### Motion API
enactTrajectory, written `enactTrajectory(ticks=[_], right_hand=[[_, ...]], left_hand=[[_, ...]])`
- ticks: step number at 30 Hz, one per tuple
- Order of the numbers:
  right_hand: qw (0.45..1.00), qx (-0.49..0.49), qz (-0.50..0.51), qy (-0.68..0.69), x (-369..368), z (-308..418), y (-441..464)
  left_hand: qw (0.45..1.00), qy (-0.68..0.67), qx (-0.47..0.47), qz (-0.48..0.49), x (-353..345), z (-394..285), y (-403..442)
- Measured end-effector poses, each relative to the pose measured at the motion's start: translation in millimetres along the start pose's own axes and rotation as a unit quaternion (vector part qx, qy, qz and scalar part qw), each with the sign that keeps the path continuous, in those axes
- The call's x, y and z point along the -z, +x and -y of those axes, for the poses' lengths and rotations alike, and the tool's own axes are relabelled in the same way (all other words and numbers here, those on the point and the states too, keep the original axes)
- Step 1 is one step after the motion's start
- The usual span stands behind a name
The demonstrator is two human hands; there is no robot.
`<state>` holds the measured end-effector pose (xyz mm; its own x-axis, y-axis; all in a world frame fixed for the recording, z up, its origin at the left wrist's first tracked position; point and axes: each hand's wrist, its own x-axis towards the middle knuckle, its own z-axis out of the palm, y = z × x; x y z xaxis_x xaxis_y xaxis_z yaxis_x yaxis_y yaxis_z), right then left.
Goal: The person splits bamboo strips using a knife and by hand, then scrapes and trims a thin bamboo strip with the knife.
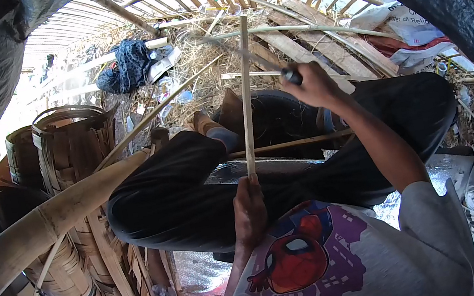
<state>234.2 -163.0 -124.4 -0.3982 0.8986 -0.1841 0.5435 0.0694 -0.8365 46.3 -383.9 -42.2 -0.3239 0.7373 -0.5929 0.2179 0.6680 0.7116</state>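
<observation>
Black trousers [179, 198] fill the middle, legs folded. A fat bamboo pole [66, 215] pokes in from between 8 and 9 o'clock, beside the left knee.

Next size down is the pale strip [246, 96], standing nearly upright, fist at 6 o'clock and free end up at 12. The long knife [257, 62] is motion-blurred, blade aimed at 10 o'clock from the grip and crossing the strip near its top; can't tell if it's touching.

Right hand [317, 85], at 2 o'clock, is wrapped round the dark handle [292, 76]. Left hand [250, 211] is clenched on the strip's bottom end.

IMO that low hold is spot on, well clear of the blade. I'd want a firm left wrist, light even strokes, and edge angled away from fist and knees.
</observation>
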Motion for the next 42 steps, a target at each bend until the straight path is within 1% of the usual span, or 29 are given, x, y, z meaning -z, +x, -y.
enactTrajectory(ticks=[2,3,4,6,7,9,11,12,13,14,16,17,20,23,24,26,30,32,33,34,35,36,37,38,39,40,42], right_hand=[[0.991,0.08,0.052,-0.089,-10.5,13.5,-13.3],[0.984,0.131,0.079,-0.093,-14.1,18.9,-18.9],[0.969,0.158,0.104,-0.158,-15.6,27.3,-26.0],[0.956,0.161,0.128,-0.211,-24.1,38.3,-33.9],[0.956,0.162,0.128,-0.209,-27.4,39.4,-34.1],[0.96,0.111,0.123,-0.227,-32.2,37.5,-35.8],[0.961,0.1,0.11,-0.235,-30.8,30.6,-30.9],[0.961,0.09,0.097,-0.243,-27.5,26.8,-25.4],[0.966,0.058,0.089,-0.237,-20.9,24.2,-18.5],[0.963,0.086,0.067,-0.246,-14.9,17.2,-13.9],[0.958,0.075,0.098,-0.259,-9.5,17.0,-11.0],[0.958,0.073,0.096,-0.259,-7.1,17.1,-8.6],[0.952,0.094,0.097,-0.274,-2.2,14.4,-2.7],[0.945,0.145,0.087,-0.28,-1.8,2.6,2.6],[0.945,0.143,0.087,-0.28,0.3,3.1,4.2],[0.927,0.1,0.139,-0.333,4.3,6.4,8.9],[0.929,0.113,0.138,-0.323,7.1,-3.4,16.2],[0.925,0.108,0.14,-0.337,12.5,-0.7,16.3],[0.943,0.008,0.078,-0.325,17.6,-22.0,29.4],[0.948,-0.097,0.017,-0.302,28.0,-53.8,43.9],[0.937,-0.138,-0.118,-0.299,70.9,-80.6,55.0],[0.906,-0.184,-0.13,-0.358,115.0,-105.9,59.7],[0.886,-0.232,-0.068,-0.395,149.2,-106.1,48.6],[0.871,-0.308,-0.079,-0.374,164.3,-118.4,44.0],[0.865,-0.341,-0.14,-0.34,162.3,-140.7,43.8],[0.862,-0.35,-0.211,-0.299,153.9,-156.8,49.4],[0.904,-0.313,-0.178,-0.231,135.1,-154.6,57.4]], left_hand=[[1.0,0.002,-0.013,0.006,-0.1,-1.4,1.3],[1.0,0.003,-0.012,0.006,-0.7,-0.5,1.5],[1.0,0.008,-0.019,0.0,-1.4,1.8,1.6],[1.0,0.013,-0.025,-0.007,-2.3,3.3,1.3],[0.999,0.018,-0.034,-0.01,-2.9,3.6,0.8],[0.999,0.024,-0.043,-0.011,-3.4,5.7,-0.1],[0.994,0.09,-0.06,-0.026,-2.6,9.7,-0.8],[0.994,0.091,-0.061,-0.024,-2.6,8.7,-1.5],[0.994,0.091,-0.061,-0.026,-2.1,7.0,-3.1],[0.993,0.092,-0.062,-0.03,-1.4,5.8,-3.3],[0.991,0.101,-0.079,-0.032,-0.2,11.7,-2.3],[0.989,0.109,-0.094,-0.032,-0.2,13.6,-1.6],[0.991,0.106,-0.082,-0.02,0.4,8.9,-3.1],[0.989,0.118,-0.084,-0.013,1.6,6.2,-2.5],[0.989,0.119,-0.084,-0.011,1.2,7.1,-2.3],[0.987,0.128,-0.095,-0.013,0.9,9.5,-0.2],[0.989,0.119,-0.086,-0.007,-2.3,4.0,2.1],[0.987,0.122,-0.106,-0.009,-1.8,8.1,3.9],[0.987,0.118,-0.107,-0.008,-2.8,12.5,-3.8],[0.985,0.132,-0.106,0.007,3.3,21.2,-21.5],[0.983,0.148,-0.111,0.014,8.9,24.6,-26.9],[0.982,0.153,-0.112,0.007,11.0,23.7,-24.7],[0.988,0.145,-0.061,-0.008,13.9,24.4,-32.2],[0.991,0.132,-0.011,-0.019,16.8,22.9,-40.2],[0.995,0.086,0.042,-0.011,16.2,9.1,-33.1],[0.996,0.076,0.032,-0.017,12.5,7.0,-20.7],[1.0,0.004,0.008,0.014,10.6,12.0,-11.3]])
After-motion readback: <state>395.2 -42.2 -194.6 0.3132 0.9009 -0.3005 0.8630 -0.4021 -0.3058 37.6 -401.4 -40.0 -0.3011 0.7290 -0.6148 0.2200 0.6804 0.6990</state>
